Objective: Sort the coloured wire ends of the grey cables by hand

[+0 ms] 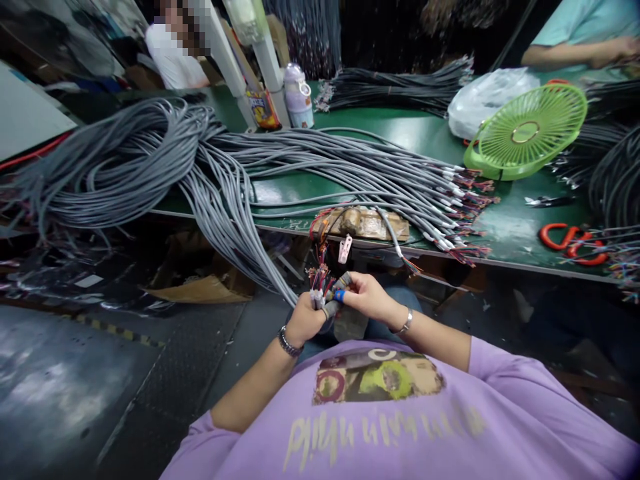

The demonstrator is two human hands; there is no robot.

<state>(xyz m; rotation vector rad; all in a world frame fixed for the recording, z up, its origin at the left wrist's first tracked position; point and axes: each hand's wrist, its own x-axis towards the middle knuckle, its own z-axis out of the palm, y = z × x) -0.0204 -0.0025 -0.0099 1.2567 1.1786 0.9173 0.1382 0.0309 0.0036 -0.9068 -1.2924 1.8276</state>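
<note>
My left hand [306,321] is wrapped round a bundle of grey cables [270,270] close to their ends. Above the fist, white sleeves and thin coloured wires [320,275] fan out. On the right of these wires, my right hand [367,297] is closed in a pinch on thin wires, its thumb and forefinger meeting beside the left thumb. Grey tape and a blue band wrap some of the fingertips. Just beyond the hands, a pale pink clip [345,249] hangs at the table edge, by a block wrapped in brown tape [365,223].
Grey cables with stripped ends [350,160] lie across the green table [400,133], coiled at the left. A green fan [530,133], orange-handled scissors [573,243], a plastic bag [493,100] and a bottle [299,100] stand or lie there. Two other people are across the table.
</note>
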